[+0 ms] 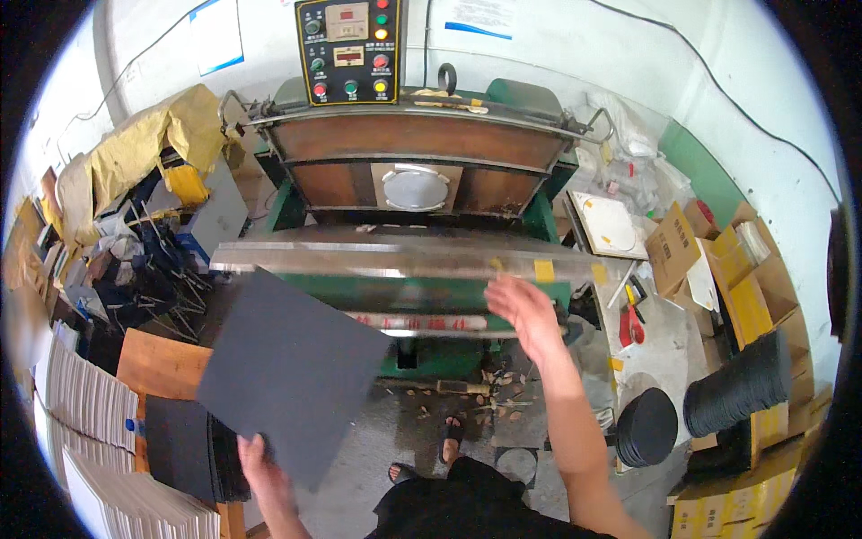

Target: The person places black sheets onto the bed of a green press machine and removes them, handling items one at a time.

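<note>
My left hand (255,463) grips a large black square sheet (292,373) by its lower left edge, and the sheet hangs tilted in the air. Its upper part covers the left end of a green press's front (530,295). My right hand (525,310) is empty, fingers stretched out, over the right part of that front, near the metal bed edge (395,260). Further back, a pale round disc (415,189) shows in the middle of the press's brown upright panel (359,139). Below my left hand's side, a stack of black sheets (184,449) rests on a wooden board (162,359).
A control panel (350,54) with buttons hangs above the press. On the right, a bench (646,359) carries red-handled scissors (632,325) and piles of black discs (646,427). Cardboard boxes (673,247) stand beyond. White sheet stacks (85,395) line the left; scraps (507,395) litter the floor.
</note>
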A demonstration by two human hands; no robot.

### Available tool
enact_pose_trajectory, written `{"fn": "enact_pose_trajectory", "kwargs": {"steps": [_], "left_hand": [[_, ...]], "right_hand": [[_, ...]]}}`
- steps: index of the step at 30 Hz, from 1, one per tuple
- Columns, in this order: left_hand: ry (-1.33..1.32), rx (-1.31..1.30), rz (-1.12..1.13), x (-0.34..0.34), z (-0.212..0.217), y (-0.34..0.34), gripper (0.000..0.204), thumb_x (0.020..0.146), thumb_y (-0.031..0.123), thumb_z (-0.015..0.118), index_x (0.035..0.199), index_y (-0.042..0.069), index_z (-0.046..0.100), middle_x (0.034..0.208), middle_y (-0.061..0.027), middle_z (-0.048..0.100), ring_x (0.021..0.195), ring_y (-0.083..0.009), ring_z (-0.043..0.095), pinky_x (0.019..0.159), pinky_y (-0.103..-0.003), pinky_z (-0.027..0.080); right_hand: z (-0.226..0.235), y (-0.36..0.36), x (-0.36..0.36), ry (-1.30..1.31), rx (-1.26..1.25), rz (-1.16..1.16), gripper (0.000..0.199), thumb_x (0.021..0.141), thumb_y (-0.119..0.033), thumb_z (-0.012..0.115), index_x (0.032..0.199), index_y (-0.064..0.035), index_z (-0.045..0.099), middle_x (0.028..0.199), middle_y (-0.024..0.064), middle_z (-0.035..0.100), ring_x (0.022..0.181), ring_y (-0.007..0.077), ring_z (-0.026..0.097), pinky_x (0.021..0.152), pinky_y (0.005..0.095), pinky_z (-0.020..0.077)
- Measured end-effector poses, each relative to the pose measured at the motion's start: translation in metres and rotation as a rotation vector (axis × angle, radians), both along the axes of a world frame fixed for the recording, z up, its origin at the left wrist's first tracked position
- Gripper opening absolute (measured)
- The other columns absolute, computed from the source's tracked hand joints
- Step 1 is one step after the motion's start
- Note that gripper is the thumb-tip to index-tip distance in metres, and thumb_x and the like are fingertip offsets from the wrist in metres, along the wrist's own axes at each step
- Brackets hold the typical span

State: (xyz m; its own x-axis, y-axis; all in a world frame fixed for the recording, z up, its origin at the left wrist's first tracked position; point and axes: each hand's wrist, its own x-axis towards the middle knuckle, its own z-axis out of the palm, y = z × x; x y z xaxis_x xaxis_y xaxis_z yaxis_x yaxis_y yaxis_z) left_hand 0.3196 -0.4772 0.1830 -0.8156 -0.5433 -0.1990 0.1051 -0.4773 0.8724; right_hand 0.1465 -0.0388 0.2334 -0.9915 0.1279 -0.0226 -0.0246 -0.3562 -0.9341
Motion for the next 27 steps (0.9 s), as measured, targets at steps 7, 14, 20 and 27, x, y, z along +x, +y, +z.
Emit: {"fn": "enact_pose_trajectory", "kwargs": {"steps": [7, 14, 20, 27], "left_hand": [[-0.08, 0.179, -0.283, 0.008, -0.031, 0.081, 0.056, 0.081, 0.012, 0.063, 0.133, 0.002, 0.045, 0.127, -0.0092, 0.055, 0.118, -0.025, 0.051, 0.101, -0.039, 0.04], [-0.219, 0.129, -0.273, 0.01, -0.051, 0.141, 0.042, 0.09, 0.006, 0.05, 0.131, 0.002, 0.047, 0.12, -0.0093, 0.06, 0.104, -0.0213, 0.06, 0.084, -0.033, 0.05], [-0.35, 0.295, -0.358, -0.014, -0.057, 0.174, 0.036, 0.093, 0.009, 0.048, 0.128, 0.001, 0.043, 0.115, -0.0145, 0.062, 0.083, -0.0296, 0.067, 0.065, -0.04, 0.058], [-0.351, 0.424, -0.47, -0.16, -0.103, 0.247, 0.032, 0.095, 0.011, 0.046, 0.119, -0.01, 0.039, 0.114, -0.0255, 0.055, 0.096, -0.0414, 0.063, 0.086, -0.049, 0.053]], "right_hand": [[-0.116, 0.047, -0.169, -0.581, 0.11, -0.035, 0.062, 0.086, -0.031, 0.068, 0.127, 0.0074, 0.042, 0.123, 0.0277, 0.051, 0.116, 0.0364, 0.054, 0.094, 0.0475, 0.0482], [-0.222, 0.009, -0.23, -0.836, 0.113, 0.033, 0.031, 0.083, -0.029, 0.07, 0.101, -0.0067, 0.058, 0.095, 0.0122, 0.062, 0.077, 0.0226, 0.062, 0.075, 0.0469, 0.0527], [-0.224, 0.02, -0.248, -0.9, -0.103, 0.315, 0.017, 0.082, -0.014, 0.067, 0.097, -0.0092, 0.059, 0.09, 0.0071, 0.063, 0.082, 0.023, 0.061, 0.075, 0.044, 0.0534], [-0.147, 0.104, -0.201, -0.354, -0.354, 0.314, 0.038, 0.087, -0.007, 0.061, 0.123, 0.0004, 0.052, 0.121, 0.0132, 0.06, 0.112, 0.0258, 0.056, 0.099, 0.04, 0.0441]]}}
